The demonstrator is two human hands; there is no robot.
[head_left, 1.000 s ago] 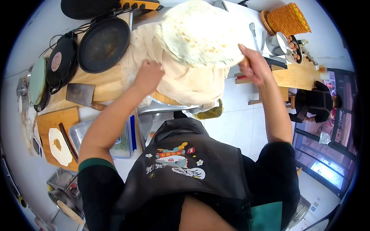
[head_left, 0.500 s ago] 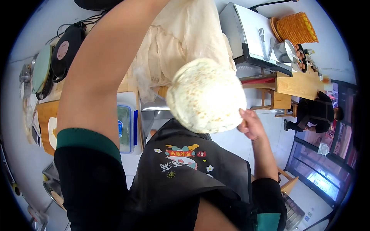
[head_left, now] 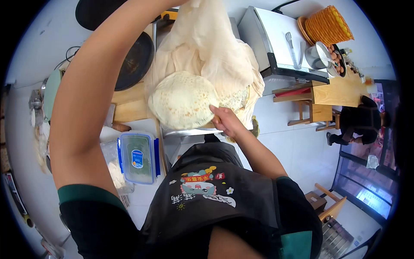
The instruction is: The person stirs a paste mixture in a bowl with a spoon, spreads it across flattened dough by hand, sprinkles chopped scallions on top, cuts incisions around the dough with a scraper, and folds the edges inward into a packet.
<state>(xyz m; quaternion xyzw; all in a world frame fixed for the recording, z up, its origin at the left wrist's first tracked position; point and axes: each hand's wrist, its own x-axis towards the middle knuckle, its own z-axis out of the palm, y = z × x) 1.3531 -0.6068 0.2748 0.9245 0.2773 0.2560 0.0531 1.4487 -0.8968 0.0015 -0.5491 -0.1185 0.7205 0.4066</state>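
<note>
My right hand (head_left: 225,119) is closed on the near right edge of a round, brown-speckled flatbread (head_left: 183,100). The flatbread is over the near part of a cream cloth (head_left: 207,52). Another browned flatbread (head_left: 236,100) shows partly from under the cloth, just beyond my right hand. My left arm (head_left: 92,82) reaches up to the top edge of the view, where the cloth is drawn up to a peak at my left hand. The fingers of that hand are cut off by the frame.
A dark round pan (head_left: 137,62) lies left of the cloth. Nearer stands a blue-clipped lidded container (head_left: 137,159). On the right are a white-topped appliance (head_left: 276,32) with utensils, a metal pot (head_left: 317,56) and eggs (head_left: 336,60). A person in black (head_left: 360,121) sits far right.
The flatbread in my right hand has moved left and lies lower over the cloth. The cloth is lifted higher towards my left hand, and the second flatbread now shows beneath it.
</note>
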